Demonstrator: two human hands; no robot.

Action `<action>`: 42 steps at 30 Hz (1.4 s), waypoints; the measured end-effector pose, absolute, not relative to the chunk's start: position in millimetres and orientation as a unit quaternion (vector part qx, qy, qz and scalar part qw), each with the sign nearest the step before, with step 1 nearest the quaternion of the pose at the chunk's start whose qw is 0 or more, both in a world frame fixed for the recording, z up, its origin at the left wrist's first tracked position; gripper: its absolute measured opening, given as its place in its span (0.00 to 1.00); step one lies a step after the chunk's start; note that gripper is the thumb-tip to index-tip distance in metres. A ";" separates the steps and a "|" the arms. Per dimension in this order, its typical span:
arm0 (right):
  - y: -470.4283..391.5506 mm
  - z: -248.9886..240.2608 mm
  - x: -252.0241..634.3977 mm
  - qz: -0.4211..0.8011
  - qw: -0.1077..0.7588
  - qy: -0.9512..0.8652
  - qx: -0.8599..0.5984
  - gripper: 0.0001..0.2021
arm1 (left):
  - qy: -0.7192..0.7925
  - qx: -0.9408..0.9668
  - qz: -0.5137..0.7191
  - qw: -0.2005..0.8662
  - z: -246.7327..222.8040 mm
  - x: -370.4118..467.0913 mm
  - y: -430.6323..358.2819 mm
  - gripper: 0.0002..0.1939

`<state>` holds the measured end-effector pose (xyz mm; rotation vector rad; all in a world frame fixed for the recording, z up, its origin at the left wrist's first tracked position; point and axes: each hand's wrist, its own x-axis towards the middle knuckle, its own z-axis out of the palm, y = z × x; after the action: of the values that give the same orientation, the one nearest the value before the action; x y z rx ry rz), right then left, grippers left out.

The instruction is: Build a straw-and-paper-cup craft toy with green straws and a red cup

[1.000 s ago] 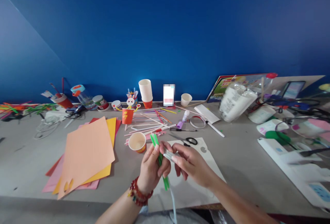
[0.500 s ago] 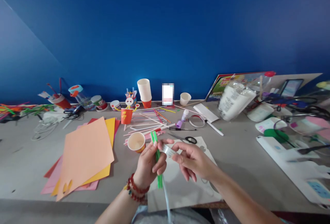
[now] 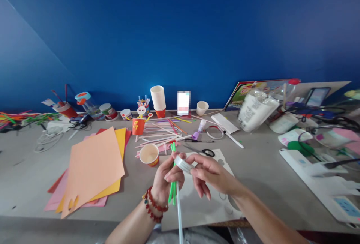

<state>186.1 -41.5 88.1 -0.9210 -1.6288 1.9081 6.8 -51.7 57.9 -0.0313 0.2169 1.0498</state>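
Observation:
Bright green sticks are gripped in my left hand, their ends showing above and below the fingers. A pale strip hangs down below the same hand. My right hand pinches a roll of whitish tape, which lies close against the left fingers. Both hands are above a white sheet with cut-outs. Just left of the green sticks stands an open paper cup. Black scissors rest behind my right hand.
Coloured paper sheets lie at left. Thin sticks, a red cup with a rabbit figure and stacked white cups are farther back. A wrapped white package and a power strip are at right.
My left hand has moved slightly right and turned. The green sticks now fan out more at their ends, and the tape roll is tilted differently against the left fingers.

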 end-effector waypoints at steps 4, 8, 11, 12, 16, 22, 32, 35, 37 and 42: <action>-45.4 91.6 181.0 0.657 0.241 -0.609 -0.373 0.16 | 0.106 -0.004 0.513 0.852 57.8 11.4 -52.4 0.13; -50.3 96.1 177.5 0.608 0.255 -0.632 -0.408 0.15 | 0.103 0.057 0.539 0.834 54.5 14.8 -53.2 0.11; -51.1 96.0 177.5 0.608 0.259 -0.625 -0.416 0.13 | 0.104 0.031 0.532 0.840 53.4 16.3 -53.4 0.12; -50.7 94.9 177.8 0.619 0.259 -0.617 -0.411 0.13 | 0.104 0.012 0.525 0.845 53.6 16.5 -53.4 0.13; -47.4 85.5 178.5 0.671 0.270 -0.585 -0.366 0.13 | 0.103 -0.028 0.510 0.853 56.0 16.1 -54.4 0.14; -43.8 75.7 180.4 0.695 0.294 -0.571 -0.323 0.14 | 0.125 0.028 0.509 0.851 56.7 12.4 -55.4 0.10; -48.1 89.3 184.7 0.646 0.242 -0.608 -0.393 0.19 | 0.210 0.311 0.586 0.718 66.7 10.5 -57.3 0.11; -48.6 90.1 185.8 0.670 0.232 -0.606 -0.360 0.18 | 0.185 0.269 0.573 0.752 67.7 10.2 -53.9 0.10; -47.3 89.2 188.6 0.684 0.226 -0.604 -0.341 0.15 | 0.151 0.222 0.555 0.787 66.8 9.1 -51.3 0.10; -44.8 85.8 192.2 0.691 0.229 -0.601 -0.329 0.13 | 0.106 0.122 0.527 0.835 64.1 9.0 -50.4 0.10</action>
<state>192.2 -44.8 85.8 -0.9061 -1.6545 1.9020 9.0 -50.4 64.1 0.2583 0.2235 1.1153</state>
